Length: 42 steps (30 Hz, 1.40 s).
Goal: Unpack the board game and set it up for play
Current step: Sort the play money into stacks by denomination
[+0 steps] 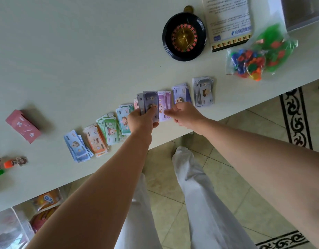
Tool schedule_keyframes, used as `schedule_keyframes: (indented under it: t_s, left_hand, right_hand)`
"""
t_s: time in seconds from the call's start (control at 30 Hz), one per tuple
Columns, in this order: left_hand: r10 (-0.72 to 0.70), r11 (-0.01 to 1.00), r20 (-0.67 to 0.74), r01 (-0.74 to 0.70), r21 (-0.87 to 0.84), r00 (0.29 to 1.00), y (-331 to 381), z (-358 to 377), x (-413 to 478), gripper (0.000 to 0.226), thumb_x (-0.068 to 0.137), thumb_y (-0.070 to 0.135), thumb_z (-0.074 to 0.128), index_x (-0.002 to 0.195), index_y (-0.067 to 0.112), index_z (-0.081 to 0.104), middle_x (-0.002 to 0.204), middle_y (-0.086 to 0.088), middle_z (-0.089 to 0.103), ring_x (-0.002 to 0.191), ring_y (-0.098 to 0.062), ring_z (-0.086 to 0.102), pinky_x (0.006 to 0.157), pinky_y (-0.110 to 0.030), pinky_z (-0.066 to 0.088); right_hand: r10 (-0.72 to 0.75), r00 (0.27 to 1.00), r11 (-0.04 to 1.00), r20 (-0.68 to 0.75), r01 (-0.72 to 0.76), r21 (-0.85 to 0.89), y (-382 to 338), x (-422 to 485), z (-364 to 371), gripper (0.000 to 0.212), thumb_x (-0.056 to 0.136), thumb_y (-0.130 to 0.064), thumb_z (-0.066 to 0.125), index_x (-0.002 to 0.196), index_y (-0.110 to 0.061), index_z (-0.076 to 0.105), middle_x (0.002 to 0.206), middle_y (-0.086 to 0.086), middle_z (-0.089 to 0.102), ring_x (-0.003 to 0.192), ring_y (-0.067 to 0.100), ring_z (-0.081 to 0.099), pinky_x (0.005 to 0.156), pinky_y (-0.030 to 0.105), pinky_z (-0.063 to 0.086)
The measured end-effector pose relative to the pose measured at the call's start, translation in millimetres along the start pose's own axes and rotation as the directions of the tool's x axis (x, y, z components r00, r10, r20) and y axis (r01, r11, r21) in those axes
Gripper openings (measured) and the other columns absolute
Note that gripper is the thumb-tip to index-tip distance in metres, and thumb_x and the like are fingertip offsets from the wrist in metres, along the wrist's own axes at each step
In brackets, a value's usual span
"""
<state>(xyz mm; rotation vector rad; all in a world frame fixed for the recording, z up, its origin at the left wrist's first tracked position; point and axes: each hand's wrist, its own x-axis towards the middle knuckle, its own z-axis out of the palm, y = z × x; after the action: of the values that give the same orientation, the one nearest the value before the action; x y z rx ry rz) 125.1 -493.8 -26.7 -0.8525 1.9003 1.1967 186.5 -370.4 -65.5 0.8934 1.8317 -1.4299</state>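
A pale counter [65, 51] runs above a tiled floor with a black-patterned rug. The roulette wheel [184, 36] sits toward the counter's far side. A printed rule sheet [228, 20] lies just to its right, and a clear bag of plastic pieces [259, 56] lies right of the wheel and a little nearer.

On the near side of the wheel, play money is sorted into a row of piles along the counter's edge. The row runs from a grey pile [203, 91], nearer than the wheel and slightly right of it, down to a blue pile [77, 148] far to its near left. Farther left of the wheel lie a pink card box [23, 125] and some pawn figures [15, 162].

Straight in front of the wheel, the left hand [140, 121] has its grip closed on a bundle of notes [151, 103], thumb on top. The right hand [185, 114] is beside it, with curled fingertips at the edge of the purple pile [165, 105]. Whether that grip pinches a note or only touches it, I cannot tell.

The step in hand looks like sorting the money by denomination. The next move probably calls for peeling the top note off the bundle and matching its colour to the right pile. The board itself is not in view.
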Motion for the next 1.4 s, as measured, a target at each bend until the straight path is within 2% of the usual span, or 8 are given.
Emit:
schedule_keyframes:
  t_s: [0.13, 0.37, 0.6, 0.8, 0.87, 1.07, 1.23, 1.4]
  left_hand:
    - [-0.020, 1.000, 0.068, 0.022, -0.017, 0.997, 2.5, 14.3, -9.3, 0.017, 0.086, 0.015, 0.069, 0.074, 0.019, 0.058, 0.076, -0.002, 0.061, 0.070, -0.016, 0.061, 0.052, -0.017, 0.055]
    - [-0.026, 1.000, 0.041, 0.026, 0.001, 0.999, 7.1, 39.8, -10.0, 0.017, 0.097, 0.013, 0.047, 0.084, 0.016, 0.058, 0.083, -0.002, 0.060, 0.072, -0.015, 0.059, 0.055, -0.020, 0.056]
    - [0.074, 0.994, 0.037, -0.076, 0.074, 0.997, 4.7, 53.4, -8.1, 0.019, 0.094, 0.018, 0.060, 0.075, 0.020, 0.058, 0.074, 0.000, 0.059, 0.063, -0.013, 0.059, 0.061, -0.024, 0.057]
    - [0.039, 0.994, 0.110, -0.050, 0.097, 0.993, 6.9, 72.6, -16.4, 0.011, 0.087, 0.016, 0.069, 0.078, 0.015, 0.062, 0.077, -0.003, 0.067, 0.070, -0.014, 0.065, 0.056, -0.020, 0.056]
    - [-0.003, 0.993, 0.161, -0.017, 0.120, 0.987, 10.0, 81.5, -20.3, 0.012, 0.086, 0.016, 0.070, 0.076, 0.015, 0.063, 0.077, -0.002, 0.066, 0.073, -0.013, 0.064, 0.061, -0.021, 0.055]
    - [0.032, 0.968, 0.169, -0.073, 0.241, 0.985, 13.2, 110.5, -17.9, 0.017, 0.085, 0.020, 0.070, 0.099, 0.014, 0.064, 0.088, 0.002, 0.067, 0.077, -0.013, 0.061, 0.063, -0.023, 0.052]
    - [0.367, 0.615, 0.347, -0.505, 0.605, 0.863, 10.1, 122.3, -15.6, 0.027, 0.088, 0.010, 0.056, 0.110, 0.022, 0.064, 0.105, 0.000, 0.063, 0.090, -0.018, 0.061, 0.071, -0.029, 0.051]
    - [0.256, 0.231, 0.590, -0.641, 0.732, 0.766, 2.3, 134.2, -15.2, 0.047, 0.094, 0.007, 0.045, 0.136, 0.025, 0.050, 0.137, 0.000, 0.046, 0.127, -0.022, 0.043, 0.099, -0.041, 0.045]
  right_hand:
    - [-0.055, 0.991, 0.990, 0.124, 0.038, 0.133, -1.5, -8.3, -9.9, 0.023, 0.088, -0.031, 0.066, 0.094, -0.009, 0.064, 0.071, -0.001, 0.051, 0.057, 0.007, 0.043, 0.049, 0.014, 0.037]
    - [0.009, 0.998, 0.996, -0.057, -0.004, 0.085, 14.5, -0.2, -36.3, 0.022, 0.088, -0.028, 0.065, 0.075, -0.013, 0.056, 0.064, -0.001, 0.048, 0.059, 0.012, 0.044, 0.059, 0.022, 0.038]
    - [0.109, 0.976, 0.984, -0.187, -0.133, -0.119, 32.1, 4.7, -52.8, 0.042, 0.086, -0.028, 0.062, 0.057, -0.016, 0.034, 0.056, 0.000, 0.036, 0.058, 0.016, 0.039, 0.058, 0.028, 0.033]
    - [0.024, 0.999, 0.969, 0.047, -0.034, 0.244, 27.4, -11.5, -64.9, 0.027, 0.088, -0.030, 0.066, 0.102, -0.007, 0.060, 0.074, -0.002, 0.052, 0.059, 0.006, 0.045, 0.044, 0.011, 0.036]
    - [-0.007, 0.998, 0.956, 0.068, -0.013, 0.293, 26.9, -14.8, -72.8, 0.023, 0.087, -0.027, 0.068, 0.095, -0.008, 0.058, 0.069, -0.003, 0.050, 0.055, 0.005, 0.042, 0.041, 0.007, 0.033]
    - [0.027, 0.997, 0.983, -0.078, -0.012, 0.182, 42.2, -3.3, -99.1, 0.032, 0.082, -0.036, 0.071, 0.078, -0.006, 0.060, 0.066, 0.006, 0.052, 0.063, 0.016, 0.044, 0.058, 0.027, 0.036]
    - [0.110, 0.981, 0.989, -0.160, -0.125, -0.083, 54.1, 9.9, -116.5, 0.029, 0.086, -0.031, 0.063, 0.072, -0.006, 0.059, 0.074, 0.010, 0.061, 0.063, 0.016, 0.049, 0.053, 0.024, 0.034]
    - [-0.001, 0.962, 0.957, -0.275, -0.079, -0.281, 58.4, 7.8, -118.5, 0.019, 0.090, -0.030, 0.063, 0.087, -0.012, 0.057, 0.081, -0.008, 0.054, 0.077, 0.012, 0.050, 0.062, 0.020, 0.036]
